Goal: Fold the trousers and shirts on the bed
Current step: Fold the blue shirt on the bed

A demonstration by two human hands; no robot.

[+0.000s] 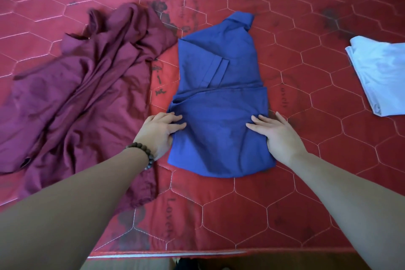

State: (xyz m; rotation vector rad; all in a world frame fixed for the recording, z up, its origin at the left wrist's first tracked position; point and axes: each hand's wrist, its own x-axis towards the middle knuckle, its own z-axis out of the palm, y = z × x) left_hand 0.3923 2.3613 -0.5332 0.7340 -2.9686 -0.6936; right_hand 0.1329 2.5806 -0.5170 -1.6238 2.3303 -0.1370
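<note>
A blue shirt (219, 103) lies partly folded in the middle of the red bed, collar away from me, a sleeve turned in across its chest and the lower part doubled up. My left hand (158, 131) holds its left edge, fingers on top and thumb tucked beneath the cloth. My right hand (277, 136) holds the right edge the same way, with its thumb hidden under the fabric. A maroon garment (87, 85) is spread crumpled to the left of the shirt.
A folded pale blue-white garment (381, 72) sits at the right edge of view. The red quilted mattress (306, 182) with hexagon stitching extends all around; its near edge (197, 253) runs just below my forearms.
</note>
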